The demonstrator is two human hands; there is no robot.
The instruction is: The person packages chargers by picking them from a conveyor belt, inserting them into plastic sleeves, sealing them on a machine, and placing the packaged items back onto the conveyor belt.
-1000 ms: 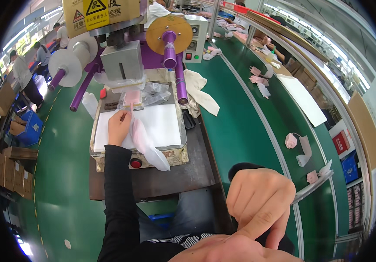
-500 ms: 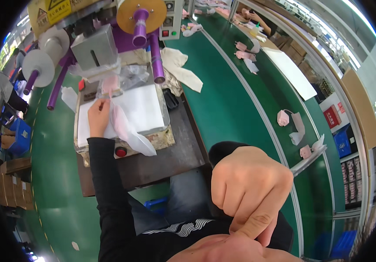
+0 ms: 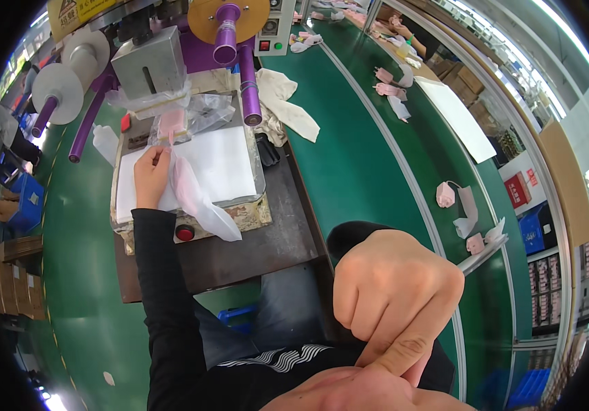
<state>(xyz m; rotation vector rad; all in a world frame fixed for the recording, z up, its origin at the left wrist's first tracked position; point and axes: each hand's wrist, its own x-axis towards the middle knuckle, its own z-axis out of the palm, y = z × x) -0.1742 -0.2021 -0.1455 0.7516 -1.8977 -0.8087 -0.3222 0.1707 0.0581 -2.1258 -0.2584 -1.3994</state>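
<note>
My left hand [image 3: 152, 177] reaches over the white work plate [image 3: 226, 164] of a press machine. Its fingertips are pinched at the pink cord [image 3: 172, 142] beside a pink block [image 3: 172, 122], which lies just below the metal press head [image 3: 150, 68] among clear plastic film [image 3: 209, 113]. Trailing from the cord toward me is a white sleeve [image 3: 205, 205] with pink showing through; its tail hangs past the plate's front edge. My right hand [image 3: 397, 294] is raised close to the camera in a loose fist, its index finger and thumb against my own skin. I see nothing in it.
A red button [image 3: 184, 233] sits at the machine's front. Purple rollers [image 3: 250, 89] stick out above the plate. White gloves [image 3: 284, 103] lie to the right. On the green conveyor [image 3: 349, 151] side are pink blocks [image 3: 445, 195] with white sleeves. A white bottle [image 3: 106, 142] stands left.
The whole view has shifted slightly. My left hand stays pinched at the cord, and the right fist stays against my skin. The block and sleeve lie much as before.
</note>
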